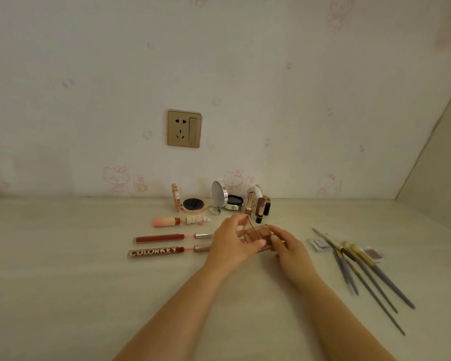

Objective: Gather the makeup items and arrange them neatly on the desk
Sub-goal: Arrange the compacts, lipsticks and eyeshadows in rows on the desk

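Both hands, left hand [231, 239] and right hand [288, 247], pinch the little eyeshadow palette [255, 234] mid-table. Looks light, rigid, slick plastic with a hinged clear lid, so I'd grip its short ends and keep it level.

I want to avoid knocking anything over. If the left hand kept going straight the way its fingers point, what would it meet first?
The left hand, gripping the clear eyeshadow palette, points up and right toward the wall. Beyond the palette, it would likely meet the upright lipsticks first, though depth is hard to judge.
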`<state>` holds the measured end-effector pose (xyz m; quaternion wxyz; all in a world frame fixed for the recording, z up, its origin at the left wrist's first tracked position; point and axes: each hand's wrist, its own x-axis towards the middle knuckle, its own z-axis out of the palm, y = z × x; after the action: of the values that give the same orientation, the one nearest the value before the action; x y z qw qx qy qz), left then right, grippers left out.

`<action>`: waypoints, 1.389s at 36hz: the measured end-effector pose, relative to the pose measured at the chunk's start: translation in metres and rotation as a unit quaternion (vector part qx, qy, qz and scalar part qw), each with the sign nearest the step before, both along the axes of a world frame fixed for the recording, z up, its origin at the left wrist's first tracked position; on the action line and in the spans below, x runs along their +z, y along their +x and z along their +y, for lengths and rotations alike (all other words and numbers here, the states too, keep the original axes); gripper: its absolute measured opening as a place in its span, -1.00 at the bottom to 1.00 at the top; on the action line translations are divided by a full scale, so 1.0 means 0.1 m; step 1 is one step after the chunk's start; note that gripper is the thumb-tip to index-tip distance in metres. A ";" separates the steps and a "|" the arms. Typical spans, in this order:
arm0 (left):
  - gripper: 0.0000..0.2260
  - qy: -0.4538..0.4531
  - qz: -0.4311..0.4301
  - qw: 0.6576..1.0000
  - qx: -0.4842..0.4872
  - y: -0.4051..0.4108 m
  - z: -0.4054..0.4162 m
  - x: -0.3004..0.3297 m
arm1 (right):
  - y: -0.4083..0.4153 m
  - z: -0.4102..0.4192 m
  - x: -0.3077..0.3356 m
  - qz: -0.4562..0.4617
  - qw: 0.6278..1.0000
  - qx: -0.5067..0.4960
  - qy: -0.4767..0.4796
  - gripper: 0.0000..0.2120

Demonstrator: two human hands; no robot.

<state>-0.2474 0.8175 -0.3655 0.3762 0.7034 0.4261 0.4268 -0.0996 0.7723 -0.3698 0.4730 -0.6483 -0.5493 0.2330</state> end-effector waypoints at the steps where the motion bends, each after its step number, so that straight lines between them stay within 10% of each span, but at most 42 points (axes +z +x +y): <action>1: -0.43 -0.001 -0.006 1.000 -0.005 0.02 0.04 -0.01 | 0.05 0.02 -0.01 -0.025 1.000 0.004 -0.005 -0.71; 14: -0.37 0.026 0.070 0.997 -0.004 0.32 0.48 -0.05 | 0.24 0.36 -0.16 -0.259 0.959 -0.102 -0.056 -0.36; 42: -0.29 0.034 0.172 0.984 0.031 0.33 0.51 -0.05 | 0.17 0.40 -0.11 -0.268 0.939 -0.176 -0.121 -0.24; 50: -0.78 0.085 0.125 0.980 0.132 -0.05 0.18 0.01 | 0.07 0.09 -0.14 -0.187 0.961 -0.174 -0.102 -0.40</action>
<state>-0.2523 0.8354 -0.3648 0.1989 0.7180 0.5212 0.4163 -0.0924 0.7817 -0.3843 0.3267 -0.8107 -0.4798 0.0767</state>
